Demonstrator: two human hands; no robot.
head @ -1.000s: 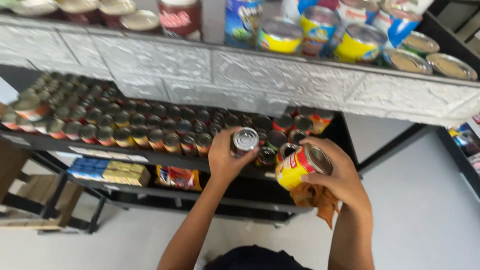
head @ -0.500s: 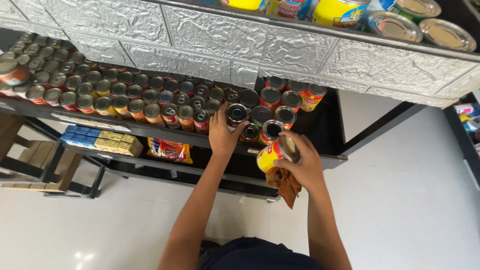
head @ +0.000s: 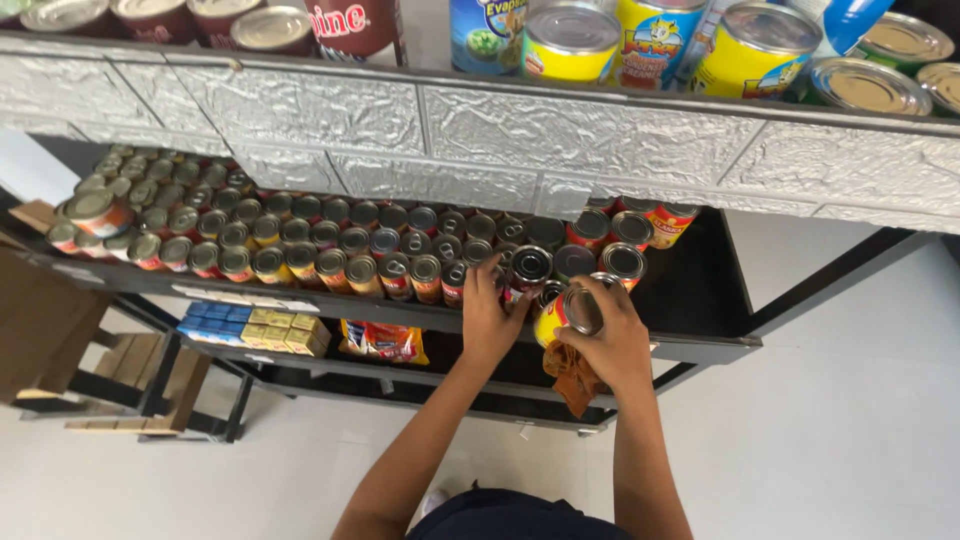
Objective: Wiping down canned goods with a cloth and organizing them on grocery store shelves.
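Note:
My left hand (head: 487, 318) grips a small dark can (head: 526, 271) with a silver lid, holding it at the front of the middle shelf (head: 700, 345) beside the rows of small cans (head: 300, 245). My right hand (head: 605, 338) holds a yellow and red can (head: 568, 312), tilted on its side, together with an orange cloth (head: 575, 378) that hangs below the palm. The two cans sit close together, just in front of the red cans (head: 625, 230) at the shelf's right end.
A top shelf with a silver embossed front (head: 480, 130) carries large yellow cans (head: 650, 40) and brown ones (head: 250, 25). A lower shelf holds blue and yellow boxes (head: 255, 330) and a red packet (head: 383, 342). White floor lies to the right; a cardboard box (head: 40, 320) stands at the left.
Both hands have moved forward and down to the middle shelf's front edge. The small dark can now sits level with the shelf's cans, and the yellow can has tilted further sideways.

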